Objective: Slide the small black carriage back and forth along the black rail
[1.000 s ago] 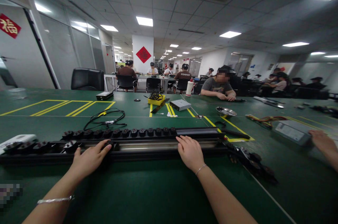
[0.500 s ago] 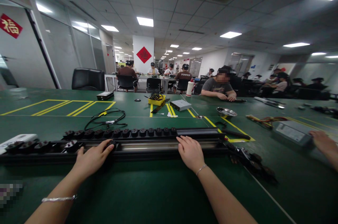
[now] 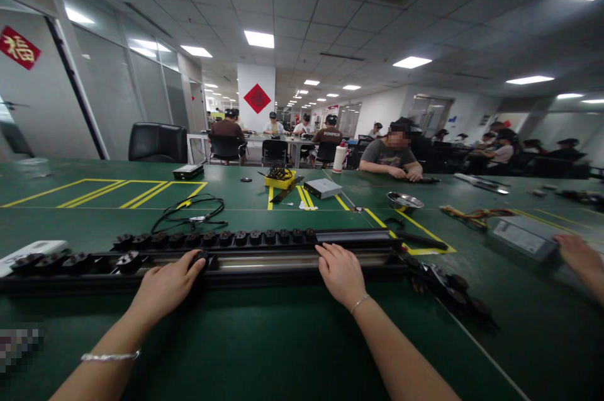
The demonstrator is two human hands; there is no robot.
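Two long black rails lie side by side across the green table in the head view. The near rail (image 3: 283,275) has a shiny metal channel, and several round black socket modules (image 3: 78,262) sit along its left part. My left hand (image 3: 165,281) is closed over one black socket module (image 3: 202,256) in this rail, its thumb and fingertips around the piece, most of which the hand hides. My right hand (image 3: 340,272) rests flat on the near rail further right, fingers stretched out, holding nothing. Behind it, the far rail (image 3: 352,235) carries a row of similar modules.
A tangle of black parts (image 3: 448,294) lies off the rails' right end. Beyond the rails are a coiled black cable (image 3: 189,212), a yellow box (image 3: 280,180) and a metal bowl (image 3: 404,201). At far right, another person's hand (image 3: 582,259) touches a grey power supply (image 3: 523,236).
My left hand and forearm have shifted slightly to the right, with the fingers still at the module. My right hand stays where it was on the rail.
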